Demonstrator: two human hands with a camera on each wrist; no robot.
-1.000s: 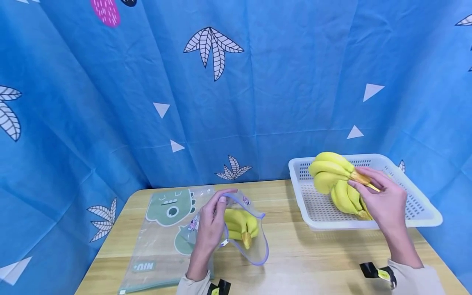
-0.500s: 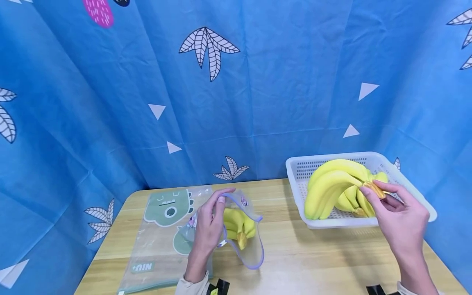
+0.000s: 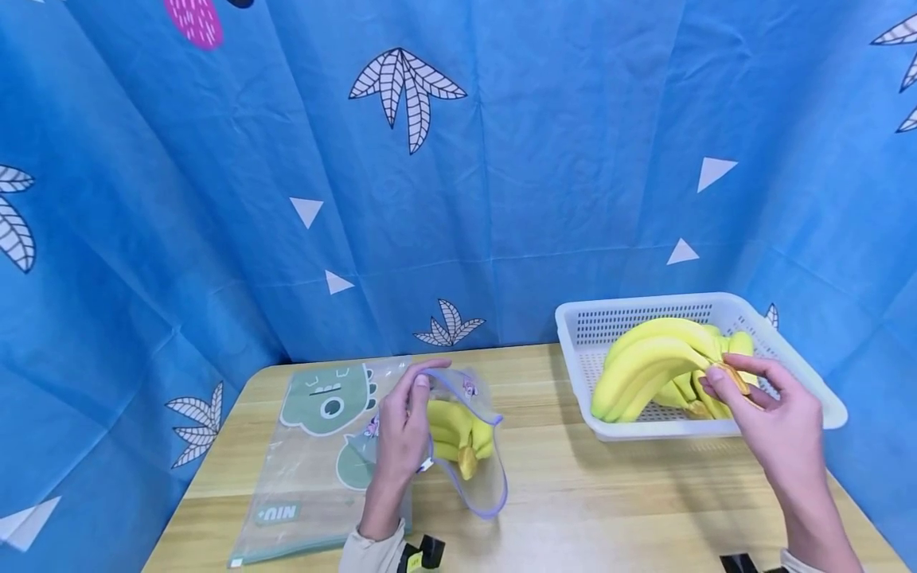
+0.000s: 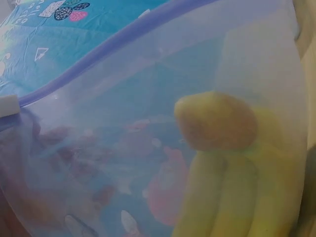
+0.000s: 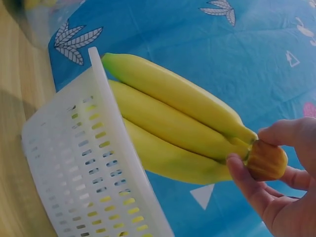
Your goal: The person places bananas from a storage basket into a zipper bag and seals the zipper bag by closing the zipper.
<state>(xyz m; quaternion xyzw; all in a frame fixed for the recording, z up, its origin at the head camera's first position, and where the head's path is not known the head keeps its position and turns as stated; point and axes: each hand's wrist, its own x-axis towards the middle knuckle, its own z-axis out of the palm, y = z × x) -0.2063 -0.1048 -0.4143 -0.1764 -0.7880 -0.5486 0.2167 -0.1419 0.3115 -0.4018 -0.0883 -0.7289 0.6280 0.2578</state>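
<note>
I am watching for swing or sagging: right hand (image 3: 784, 414) pinching the banana bunch (image 5: 173, 119) by stem (image 5: 267, 160) alone; left hand (image 3: 403, 426) gripping limp, purple-rimmed bag (image 4: 148, 84).

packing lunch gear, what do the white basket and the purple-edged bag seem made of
White rectangular slotted basket: probably moulded plastic with a satin look, judging by its smooth rim and regular slots.

Cloudy purple-edged bag: likely thin, soft plastic film; yellow bananas show through it.
</note>
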